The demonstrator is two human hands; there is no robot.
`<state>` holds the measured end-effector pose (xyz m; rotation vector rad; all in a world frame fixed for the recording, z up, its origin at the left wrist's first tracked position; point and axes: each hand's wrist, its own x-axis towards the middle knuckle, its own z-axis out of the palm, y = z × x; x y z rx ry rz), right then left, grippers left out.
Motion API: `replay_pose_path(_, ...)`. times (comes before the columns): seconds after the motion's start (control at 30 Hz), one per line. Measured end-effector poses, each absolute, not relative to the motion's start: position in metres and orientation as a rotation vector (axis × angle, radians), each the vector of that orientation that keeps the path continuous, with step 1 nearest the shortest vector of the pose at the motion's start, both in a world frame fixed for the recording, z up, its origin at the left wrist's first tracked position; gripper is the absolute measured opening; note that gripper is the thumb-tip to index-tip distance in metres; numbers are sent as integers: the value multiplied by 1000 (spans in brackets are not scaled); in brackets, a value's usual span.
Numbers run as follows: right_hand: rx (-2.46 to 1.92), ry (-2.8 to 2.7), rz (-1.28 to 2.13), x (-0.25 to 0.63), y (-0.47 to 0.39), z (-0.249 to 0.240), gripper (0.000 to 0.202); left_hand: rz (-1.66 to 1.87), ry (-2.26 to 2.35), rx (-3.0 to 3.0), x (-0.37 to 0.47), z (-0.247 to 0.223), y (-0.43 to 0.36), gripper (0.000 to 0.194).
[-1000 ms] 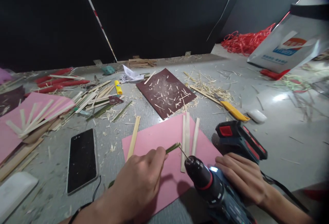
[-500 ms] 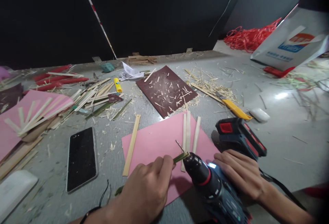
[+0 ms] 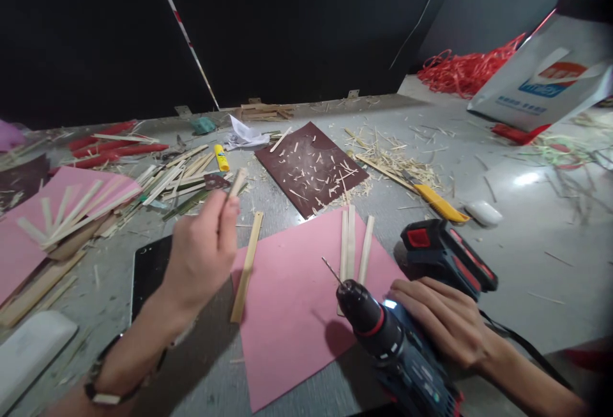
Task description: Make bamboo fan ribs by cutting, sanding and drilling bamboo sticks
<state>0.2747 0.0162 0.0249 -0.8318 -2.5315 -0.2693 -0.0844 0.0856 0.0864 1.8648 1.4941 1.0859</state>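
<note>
My left hand is raised over the black phone, its fingers closed on a short bamboo strip. My right hand wraps round the blue and black power drill, whose thin bit points up and left over the pink sheet. Nothing is on the bit. Several pale strips lie on the sheet's upper right part, partly behind the drill. One yellowish strip rests across the sheet's left edge.
A dark red sanding sheet with shavings lies farther back. To its right are a yellow cutter and a white mouse-shaped object. Strips, a glue stick and a second pink sheet are at left. A white bag stands back right.
My left hand has moved up and left with its strip, away from the drill bit. It now partly covers the phone. My right hand and the drill have barely shifted.
</note>
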Motion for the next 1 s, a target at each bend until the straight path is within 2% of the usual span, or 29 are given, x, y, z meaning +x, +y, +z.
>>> replay_pose_path(0.17, -735, -2559, -385, 276, 14, 19, 45, 913, 1248, 1575, -92, 89, 99, 32)
replay_pose_path(0.37, -788, -2543, -351, 282, 13, 22, 44, 788, 1064, 1550, -77, 87, 86, 33)
replay_pose_path(0.53, -891, -2503, -277, 287, 17, 23, 39, 778, 1040, 1868, -73, 92, 78, 29)
replay_pose_path(0.7, -968, -2484, -233, 288, 38, 20, 34, 943, 985, 2500, -78, 80, 74, 13)
replay_pose_path(0.83, -1038, -2389, -199, 288, 63, 23, 34, 1024, 825, 2883, -86, 65, 73, 28)
replay_pose_path(0.9, -1066, -2333, -119, 290, 72, 26, 33, 1040, 769, 2966, -88, 60, 73, 30)
replay_pose_path(1.0, -1156, -2141, 79, 298, 81, 33, 20, 1068, 748, 2951, -88, 59, 74, 29)
